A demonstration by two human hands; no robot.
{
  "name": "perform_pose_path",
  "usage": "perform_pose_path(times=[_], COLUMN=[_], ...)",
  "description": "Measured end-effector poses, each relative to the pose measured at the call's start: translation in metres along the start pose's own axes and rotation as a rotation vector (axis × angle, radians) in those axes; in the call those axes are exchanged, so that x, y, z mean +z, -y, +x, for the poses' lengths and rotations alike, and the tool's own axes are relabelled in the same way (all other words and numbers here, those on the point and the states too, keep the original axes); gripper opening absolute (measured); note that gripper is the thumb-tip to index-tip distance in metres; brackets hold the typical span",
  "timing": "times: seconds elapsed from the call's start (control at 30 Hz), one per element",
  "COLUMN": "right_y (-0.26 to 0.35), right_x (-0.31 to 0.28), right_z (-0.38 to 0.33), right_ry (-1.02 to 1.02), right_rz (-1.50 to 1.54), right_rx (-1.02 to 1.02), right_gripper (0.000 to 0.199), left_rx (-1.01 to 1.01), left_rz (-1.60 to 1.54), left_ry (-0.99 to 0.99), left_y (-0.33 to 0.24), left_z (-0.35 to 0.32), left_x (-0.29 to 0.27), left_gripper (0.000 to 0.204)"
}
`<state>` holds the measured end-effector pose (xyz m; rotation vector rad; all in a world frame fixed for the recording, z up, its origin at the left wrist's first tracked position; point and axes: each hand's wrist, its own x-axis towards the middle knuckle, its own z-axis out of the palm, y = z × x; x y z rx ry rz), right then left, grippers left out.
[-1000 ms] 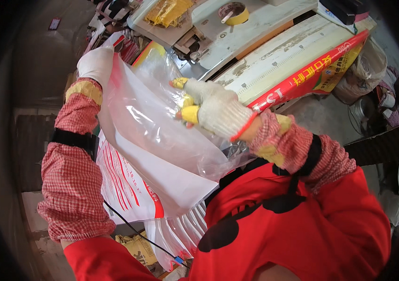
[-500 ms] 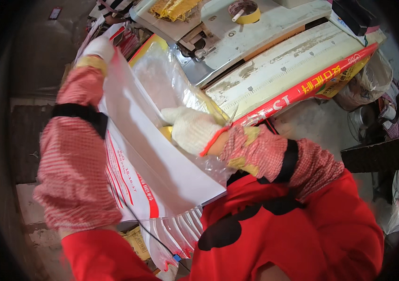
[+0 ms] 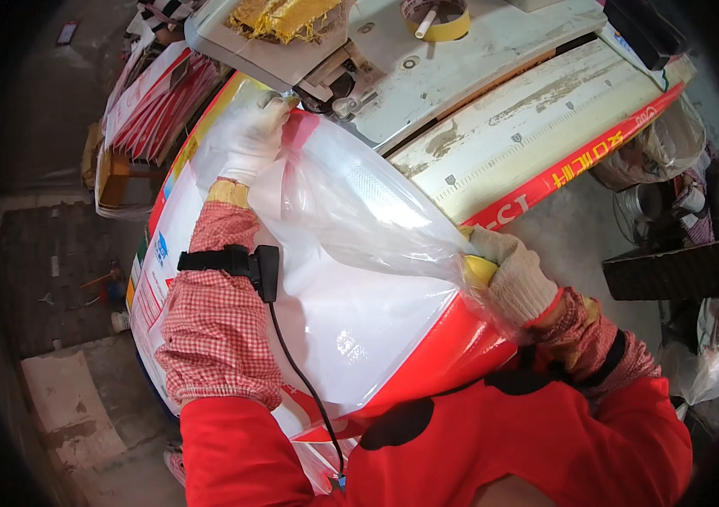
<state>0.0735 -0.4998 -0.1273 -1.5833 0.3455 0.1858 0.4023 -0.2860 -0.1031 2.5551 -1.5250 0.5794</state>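
Note:
A large white woven sack (image 3: 359,329) with red edges and printing lies across my lap, with a clear plastic liner bag (image 3: 351,203) spread over it. My left hand (image 3: 250,139), in a white glove, presses the liner's far end near the machine. My right hand (image 3: 516,279), in a white and yellow glove, grips the liner and the sack's near edge. Both forearms wear red checked sleeves with black straps; a black cable (image 3: 300,380) runs from the left strap.
A grey machine table (image 3: 478,76) stands ahead, with a roll of yellow tape (image 3: 435,17), a yellowish bundle (image 3: 283,17) and a long red printed strip (image 3: 588,160). A stack of printed sacks (image 3: 148,101) lies at the left. Bags and clutter (image 3: 672,253) sit at the right.
The sack and liner have swung down from a raised position to lie flat. My left hand moved toward the machine; my right hand slid back to the sack's near right edge.

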Motion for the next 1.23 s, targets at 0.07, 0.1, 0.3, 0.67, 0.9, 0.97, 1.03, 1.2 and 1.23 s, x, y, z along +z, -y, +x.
perform_pose_path(times=[0.07,0.1,0.3,0.67,0.9,0.97,1.03,1.2,1.23], right_y=[0.002,0.004,0.012,0.015,0.079,0.104,0.112,0.111,0.109], right_x=[0.002,0.001,-0.008,0.010,0.073,0.079,0.072,0.023,0.024], right_z=[-0.002,-0.003,-0.009,0.007,0.134,0.148,0.151,0.207,0.225], right_ry=[0.012,0.038,0.013,-0.050,-0.104,-0.033,-0.016,0.546,0.682], right_rz=[0.069,0.012,-0.517,-1.090,-1.190,-1.205,-1.157,-1.240,-0.993], right_rx=[-0.054,-0.087,-0.255,-0.396,-0.430,-0.367,-0.434,-0.848,-0.687], right_gripper=[0.019,0.021,0.035,0.035,0.018,0.022,0.024,0.030,0.037], left_rx=[0.084,0.063,0.043,-0.336,-0.364,-0.393,-0.333,-0.112,-0.140], left_rz=[0.040,0.002,-0.035,0.065,0.373,0.316,0.421,0.172,0.208], left_ry=[-0.002,0.031,0.196,0.603,0.354,0.309,0.406,0.635,0.677], left_y=[-0.001,-0.002,-0.016,-0.010,0.066,0.071,0.056,-0.040,-0.059], left_z=[0.002,0.003,0.014,0.026,0.084,0.086,0.085,0.060,0.072], left_x=[0.003,0.004,-0.022,-0.032,-0.055,-0.068,-0.080,-0.125,-0.131], left_gripper=[0.011,0.011,0.017,0.029,0.026,0.025,0.024,0.019,0.019])
